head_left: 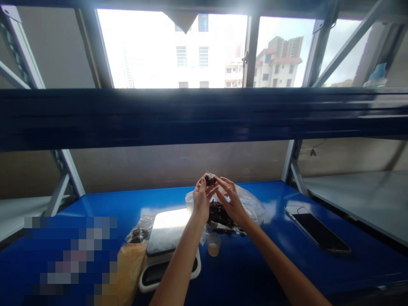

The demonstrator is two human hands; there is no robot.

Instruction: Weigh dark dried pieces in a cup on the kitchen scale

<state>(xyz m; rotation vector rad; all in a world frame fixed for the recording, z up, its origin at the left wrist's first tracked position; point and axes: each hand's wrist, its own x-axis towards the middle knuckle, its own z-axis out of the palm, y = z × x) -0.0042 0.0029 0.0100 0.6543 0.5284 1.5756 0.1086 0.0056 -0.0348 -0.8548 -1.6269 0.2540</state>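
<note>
A small clear plastic bag with dark brown pieces inside [210, 179] is held up above the blue shelf. The fingers of my left hand [201, 197] are closed on its left side. My right hand [234, 204] is at its right, fingers apart, the fingertips close to or touching the bag. Below both hands lies a large open clear bag [253, 204] with a heap of dark brown pieces [219, 212]. A small translucent cup [213, 244] stands in front of it. To the left is a white kitchen scale [168, 231], partly hidden by my left forearm.
Left of the scale lie a small bag of dark pieces [140, 231] and a bag of yellowish stuff [130, 267]. A smartphone [318, 229] lies at the right. A blue shelf beam [204, 117] crosses above my hands; metal posts [288, 161] stand behind.
</note>
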